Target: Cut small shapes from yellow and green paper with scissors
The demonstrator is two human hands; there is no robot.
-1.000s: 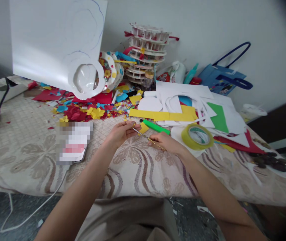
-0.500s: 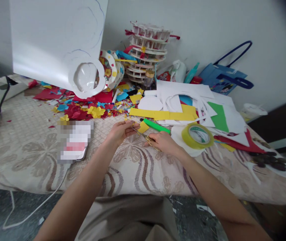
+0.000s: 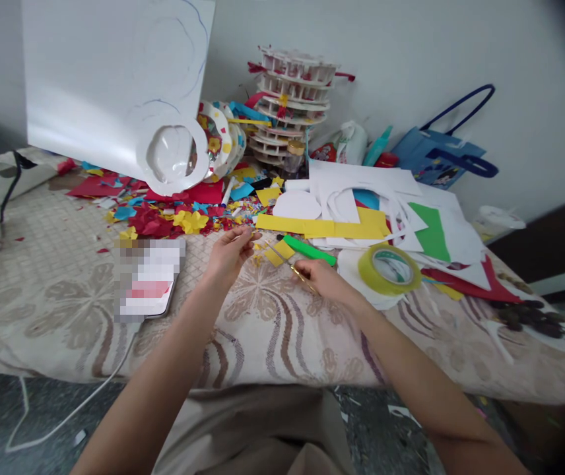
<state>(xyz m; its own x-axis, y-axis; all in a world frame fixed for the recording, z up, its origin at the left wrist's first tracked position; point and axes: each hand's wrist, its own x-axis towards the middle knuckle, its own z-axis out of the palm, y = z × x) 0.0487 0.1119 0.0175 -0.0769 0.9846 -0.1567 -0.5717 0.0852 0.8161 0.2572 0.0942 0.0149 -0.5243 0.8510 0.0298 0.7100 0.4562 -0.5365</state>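
Observation:
My right hand (image 3: 318, 277) is wrapped round the gold handles of a pair of scissors (image 3: 304, 281), whose blades point up and left. Between the pinched thumb and fingers of my left hand (image 3: 233, 254) is a small yellow paper piece (image 3: 255, 235), mostly hidden. The blades are apart from it. Under them on the cloth lie yellow paper squares (image 3: 285, 249), with small yellow scraps (image 3: 257, 259) just left. A bright green marker (image 3: 309, 250) rests beyond my right hand.
A roll of yellow tape (image 3: 390, 269) stands right of my hands. Behind are yellow strips (image 3: 346, 227), white paper sheets (image 3: 366, 173), red paper flowers (image 3: 151, 220) and a tiered white model (image 3: 292, 99). To the left, a phone (image 3: 148, 280) trails a white cable (image 3: 114, 373).
My left hand has drawn slightly left and up, away from the scissors, with the yellow piece. Yellow scraps now show on the cloth between my hands.

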